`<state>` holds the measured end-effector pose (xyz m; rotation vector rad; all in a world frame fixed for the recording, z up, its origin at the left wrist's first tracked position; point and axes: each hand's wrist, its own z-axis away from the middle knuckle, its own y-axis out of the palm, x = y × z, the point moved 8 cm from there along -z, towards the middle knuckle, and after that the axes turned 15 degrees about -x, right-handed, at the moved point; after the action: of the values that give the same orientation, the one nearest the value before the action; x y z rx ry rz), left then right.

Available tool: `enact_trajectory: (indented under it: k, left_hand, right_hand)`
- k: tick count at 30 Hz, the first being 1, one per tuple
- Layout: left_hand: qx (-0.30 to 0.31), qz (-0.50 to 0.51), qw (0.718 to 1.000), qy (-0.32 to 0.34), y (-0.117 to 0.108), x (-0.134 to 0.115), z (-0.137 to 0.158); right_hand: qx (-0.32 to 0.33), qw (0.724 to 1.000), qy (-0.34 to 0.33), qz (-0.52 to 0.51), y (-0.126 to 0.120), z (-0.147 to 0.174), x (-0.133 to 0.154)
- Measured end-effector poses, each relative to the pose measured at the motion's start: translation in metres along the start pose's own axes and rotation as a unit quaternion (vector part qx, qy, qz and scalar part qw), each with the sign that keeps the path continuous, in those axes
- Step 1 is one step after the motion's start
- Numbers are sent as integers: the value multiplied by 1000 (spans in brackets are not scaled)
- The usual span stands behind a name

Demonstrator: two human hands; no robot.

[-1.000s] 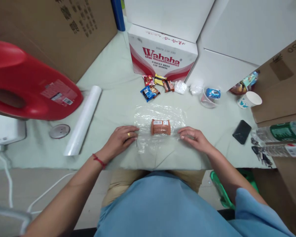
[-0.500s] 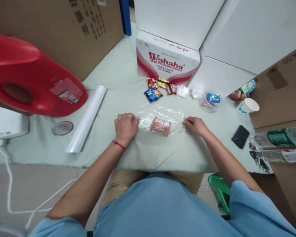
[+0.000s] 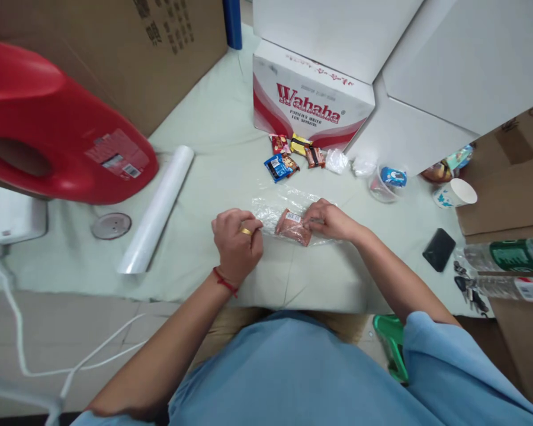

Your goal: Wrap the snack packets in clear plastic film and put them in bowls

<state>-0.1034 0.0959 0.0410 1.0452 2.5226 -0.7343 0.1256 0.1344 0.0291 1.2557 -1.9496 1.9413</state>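
Note:
A brown-red snack packet (image 3: 294, 229) with a white barcode label lies on the table inside or under thin clear plastic film (image 3: 266, 204); I cannot tell whether the film is a bag or a sheet. My left hand (image 3: 238, 241), with a gold ring and a red cord at the wrist, is closed on the film's left edge. At the packet's right end, my right hand (image 3: 331, 220) has its fingers curled and pinched on the film. The right fingertips cover that end of the packet.
Small snack packets (image 3: 281, 167) and crumpled white plastic bundles (image 3: 336, 161) lie before a Wahaha box (image 3: 311, 103). A clear cup (image 3: 382, 188), paper cup (image 3: 455, 193), black phone (image 3: 439, 249) and keys (image 3: 469, 290) are rightward. Leftward are a plastic roll (image 3: 157, 210) and red jug (image 3: 62, 136).
My right hand has moved left from the film's right end to the packet. My left hand has turned slightly and shifted a little right, still at the left edge. The view has shifted slightly.

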Motion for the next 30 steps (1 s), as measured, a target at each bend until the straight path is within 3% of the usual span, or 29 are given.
enact_trajectory:
  k: [6, 11, 14, 18, 20, 23, 25, 28, 30]
  left_hand:
    - [129, 61, 985, 97, 27, -44, 23]
    - [248, -1, 965, 79, 63, -47, 42]
    - [258, -17, 964, 68, 70, -45, 48]
    - [221, -9, 973, 64, 68, -45, 47]
    - [218, -6, 974, 62, 68, -45, 46]
    - [229, 1, 972, 52, 71, -44, 47]
    - [237, 0, 970, 49, 72, -44, 48]
    - [244, -7, 969, 44, 73, -46, 49]
    - [252, -10, 967, 31, 75, -45, 50]
  right_hand:
    - [13, 999, 43, 2, 8, -11, -12]
    - [38, 995, 90, 8, 12, -14, -31]
    - [-2, 992, 123, 17, 3, -23, -44]
    - [-100, 966, 166, 172, -9, -41, -61]
    - [-92, 953, 203, 204, -4, -46, -70]
    - [-61, 957, 244, 144, 4, -48, -74]
    - [-68, 966, 229, 97, 0, -48, -64]
    - [-91, 985, 124, 82, -10, -41, -27]
    - [-67, 992, 55, 89, -5, -27, 1]
